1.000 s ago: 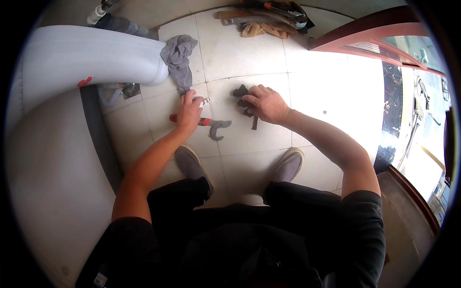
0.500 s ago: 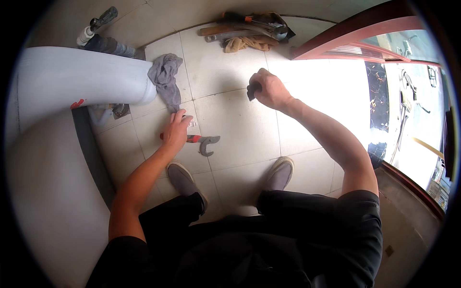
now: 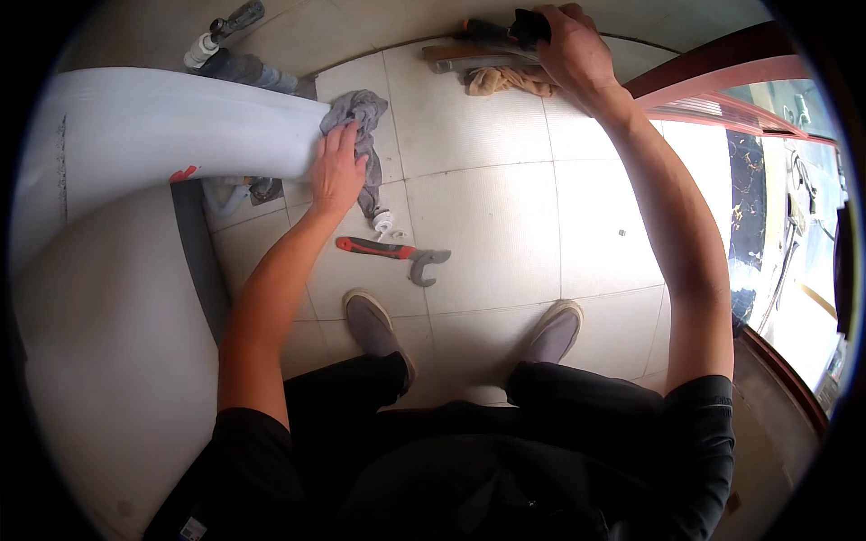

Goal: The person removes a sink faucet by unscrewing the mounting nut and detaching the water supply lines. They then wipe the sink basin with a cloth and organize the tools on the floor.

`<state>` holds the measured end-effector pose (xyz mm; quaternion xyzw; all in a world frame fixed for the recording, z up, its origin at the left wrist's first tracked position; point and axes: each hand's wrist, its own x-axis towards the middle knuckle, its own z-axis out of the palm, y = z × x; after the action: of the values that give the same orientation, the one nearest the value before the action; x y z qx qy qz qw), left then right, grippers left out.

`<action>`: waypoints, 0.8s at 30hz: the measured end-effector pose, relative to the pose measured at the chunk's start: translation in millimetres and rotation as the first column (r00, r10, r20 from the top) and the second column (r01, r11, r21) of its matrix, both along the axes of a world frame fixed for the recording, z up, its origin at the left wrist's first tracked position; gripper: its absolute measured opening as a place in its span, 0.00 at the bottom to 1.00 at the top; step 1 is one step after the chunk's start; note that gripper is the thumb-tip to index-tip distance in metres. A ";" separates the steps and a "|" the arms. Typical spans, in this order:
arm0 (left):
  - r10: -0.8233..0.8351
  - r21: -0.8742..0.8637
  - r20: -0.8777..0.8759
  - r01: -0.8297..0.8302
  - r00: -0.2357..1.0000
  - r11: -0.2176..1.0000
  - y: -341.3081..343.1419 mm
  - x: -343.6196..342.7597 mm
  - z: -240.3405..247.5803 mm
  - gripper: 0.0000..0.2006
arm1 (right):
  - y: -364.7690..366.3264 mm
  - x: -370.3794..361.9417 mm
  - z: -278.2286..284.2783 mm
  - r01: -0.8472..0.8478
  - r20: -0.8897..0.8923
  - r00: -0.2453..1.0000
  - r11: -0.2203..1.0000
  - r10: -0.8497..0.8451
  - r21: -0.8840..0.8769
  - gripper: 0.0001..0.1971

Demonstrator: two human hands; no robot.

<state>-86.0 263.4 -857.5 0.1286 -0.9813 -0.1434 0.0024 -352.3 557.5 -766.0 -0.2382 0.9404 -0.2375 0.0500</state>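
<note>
My left hand (image 3: 336,176) rests with outstretched fingers on the crumpled grey rag (image 3: 363,112), beside the rounded end of the white fixture (image 3: 225,117). The rag's lower end hangs toward a small white plastic fitting (image 3: 383,222) on the floor. Below that lies a wrench (image 3: 379,249) with a red and black handle and a curved hook jaw. At the far wall, my right hand (image 3: 577,52) is closed on a black object (image 3: 529,30) whose kind I cannot make out. It is above the tool pile, hiding part of it.
By the far wall lie a tan cloth (image 3: 510,81) and long bar-like tools (image 3: 451,61). A dark pipe with a white collar (image 3: 200,51) stands behind the fixture. At right is a red-framed door (image 3: 713,72). A tiny dark bit (image 3: 622,233) lies on the tiles.
My right hand has moved away from me to the tool pile, carrying the black object. My left hand has gone from above the wrench up to the rag. The view has shifted slightly.
</note>
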 end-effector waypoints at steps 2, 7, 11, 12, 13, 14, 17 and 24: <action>-0.064 -0.168 -0.064 0.053 0.996 0.984 -5.0 -19.4 1.3 0.31 | -7.3 7.5 -13.9 -0.045 -0.429 0.902 0.999 0.049 0.020 0.28; 0.133 -0.150 0.207 -0.102 0.969 0.983 -47.0 -42.6 -54.5 0.36 | -11.5 87.8 -67.2 -0.251 -0.042 0.967 0.968 0.250 -0.025 0.29; 0.310 0.108 0.072 -0.316 0.948 0.942 -48.9 -63.1 -61.1 0.35 | -8.5 125.9 -97.9 -0.238 0.407 0.884 0.971 0.232 -0.036 0.33; 0.336 0.188 -0.017 -0.327 0.942 0.926 -43.9 -64.5 -59.7 0.34 | -13.4 126.9 -100.6 -0.251 0.480 0.835 0.963 0.268 -0.101 0.38; 0.369 0.267 -0.103 -0.331 0.924 0.905 -38.5 -63.7 -58.3 0.33 | -23.4 129.5 -103.9 -0.257 0.516 0.807 0.958 0.287 -0.130 0.44; 0.416 0.421 -0.094 -0.342 0.905 0.840 -34.8 -58.7 -55.4 0.30 | -39.1 130.8 -98.9 -0.289 0.503 0.797 0.942 0.334 -0.169 0.45; 0.494 0.837 0.221 -0.423 0.841 0.347 3.7 -70.6 -5.5 0.30 | -87.1 118.6 -94.3 -0.379 0.343 0.818 0.882 0.461 -0.281 0.51; 0.458 0.951 -0.125 -0.025 0.880 0.307 -20.4 -50.4 53.8 0.32 | -211.6 79.6 -120.3 -0.202 0.176 0.925 0.830 0.336 -0.520 0.34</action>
<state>-136.4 243.0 -803.6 0.2258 -0.6693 -0.6943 0.1378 -272.7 345.9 -886.3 -0.3408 0.7901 -0.4888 0.1436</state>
